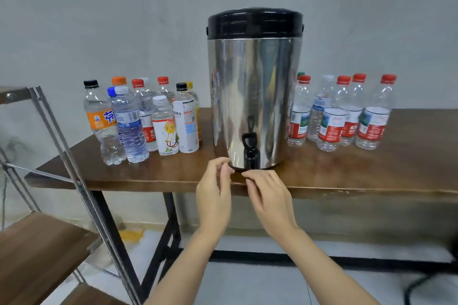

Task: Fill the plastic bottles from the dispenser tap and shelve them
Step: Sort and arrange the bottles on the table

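Hovering side by side before the table's near edge, the person's left hand (214, 190) and right hand (269, 197) are both holding nothing. Their fingers are curling loosely and the fingertips are nearly meeting just beneath the small black tap (249, 150).

The tap is sitting low on the front of the tall, shiny steel cylinder dispenser with a black lid (252, 86). It is facing the person, with its spout aiming down near the edge of the brown wooden table (384, 161). The dispenser is standing upright, its long axis vertical.

A mixed cluster of clear plastic bottles with assorted caps (138, 121) is standing to its left, and a cluster of clear red-capped bottles (344, 116) to its right. All are standing upright with caps on top; whether any is holding water is hard to tell.

A metal-framed shelf with wooden boards (37, 242) is standing at far left. With every visible bottle capped and on the table, filling and shelving are seemingly yet to begin.
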The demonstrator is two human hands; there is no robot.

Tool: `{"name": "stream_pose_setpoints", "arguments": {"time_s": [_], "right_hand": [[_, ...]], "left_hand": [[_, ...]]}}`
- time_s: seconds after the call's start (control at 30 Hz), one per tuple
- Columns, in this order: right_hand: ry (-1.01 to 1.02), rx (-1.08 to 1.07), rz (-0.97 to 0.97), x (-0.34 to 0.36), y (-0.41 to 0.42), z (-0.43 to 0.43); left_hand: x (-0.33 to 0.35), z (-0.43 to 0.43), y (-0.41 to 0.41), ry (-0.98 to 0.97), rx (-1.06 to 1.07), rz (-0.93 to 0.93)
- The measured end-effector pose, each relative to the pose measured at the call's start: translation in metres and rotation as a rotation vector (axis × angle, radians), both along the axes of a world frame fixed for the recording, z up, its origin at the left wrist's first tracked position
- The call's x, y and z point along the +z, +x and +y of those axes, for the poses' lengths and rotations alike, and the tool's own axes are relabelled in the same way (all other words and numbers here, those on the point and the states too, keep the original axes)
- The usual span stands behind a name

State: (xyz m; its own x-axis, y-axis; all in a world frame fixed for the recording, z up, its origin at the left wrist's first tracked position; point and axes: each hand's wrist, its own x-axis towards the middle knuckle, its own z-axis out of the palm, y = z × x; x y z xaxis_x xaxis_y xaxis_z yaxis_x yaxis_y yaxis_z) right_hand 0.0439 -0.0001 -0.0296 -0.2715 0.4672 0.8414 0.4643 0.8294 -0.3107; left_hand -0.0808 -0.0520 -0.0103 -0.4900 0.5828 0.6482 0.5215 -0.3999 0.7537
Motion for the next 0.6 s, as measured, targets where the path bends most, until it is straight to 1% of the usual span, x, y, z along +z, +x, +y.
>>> {"name": "stream_pose_setpoints", "arguments": {"time_s": [0.1, 0.23, 0.4, 0.6], "right_hand": [[-0.007, -0.09, 0.054, 0.006, 0.042, 0.011], [-0.091, -0.227, 0.086, 0.015, 0.092, 0.036], [-0.293, -0.378, 0.075, 0.019, 0.137, 0.074], [-0.579, -0.491, 0.092, 0.025, 0.161, 0.135]], "left_hand": [[0.007, 0.01, 0.04, -0.012, -0.114, 0.096], [0.014, 0.042, 0.088, -0.072, -0.226, 0.248], [0.016, 0.099, 0.125, -0.224, -0.279, 0.327], [0.008, 0.159, 0.147, -0.449, -0.259, 0.416]]}}
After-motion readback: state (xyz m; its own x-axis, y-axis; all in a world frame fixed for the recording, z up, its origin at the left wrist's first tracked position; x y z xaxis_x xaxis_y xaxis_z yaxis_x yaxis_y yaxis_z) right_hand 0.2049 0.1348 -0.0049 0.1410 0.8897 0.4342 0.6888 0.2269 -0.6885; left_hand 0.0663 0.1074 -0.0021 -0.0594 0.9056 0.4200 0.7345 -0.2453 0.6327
